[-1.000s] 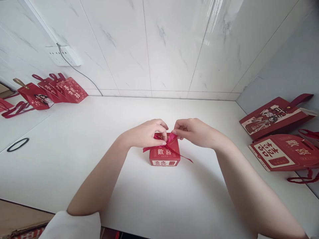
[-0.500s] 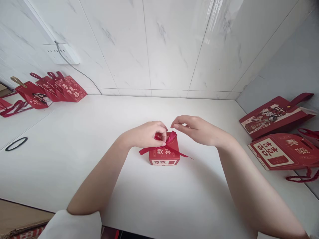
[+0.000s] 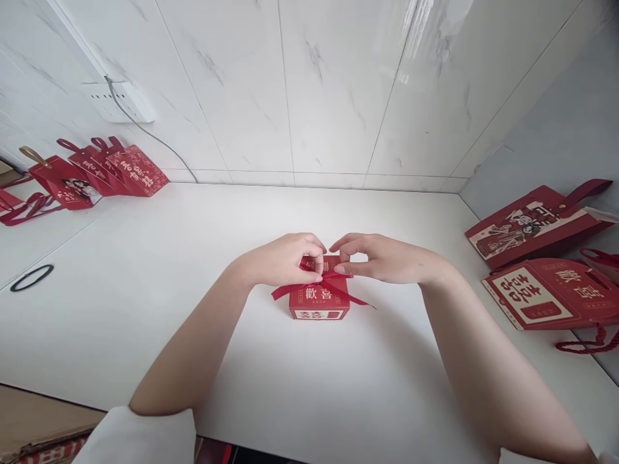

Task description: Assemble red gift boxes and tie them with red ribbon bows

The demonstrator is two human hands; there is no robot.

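Observation:
A small red gift box (image 3: 319, 301) with white characters on its front stands in the middle of the white table (image 3: 145, 277). A red ribbon (image 3: 355, 298) is tied over its top, and its tails trail off to the left and right. My left hand (image 3: 283, 259) rests on the box top with its fingers curled and pinched on the ribbon at the knot. My right hand (image 3: 374, 256) is at the top right of the box, thumb and forefinger closed on the ribbon loop there.
Several red gift bags (image 3: 97, 171) lean against the tiled wall at the far left. Two larger red bags (image 3: 536, 222) (image 3: 546, 293) lie at the right edge. A black hair band (image 3: 31, 277) lies at the left, and a wall socket (image 3: 123, 103) with a cable is above.
My right hand let go of the ribbon loop and lifted off, then came back down and pinched the ribbon again. The left hand stayed at the knot.

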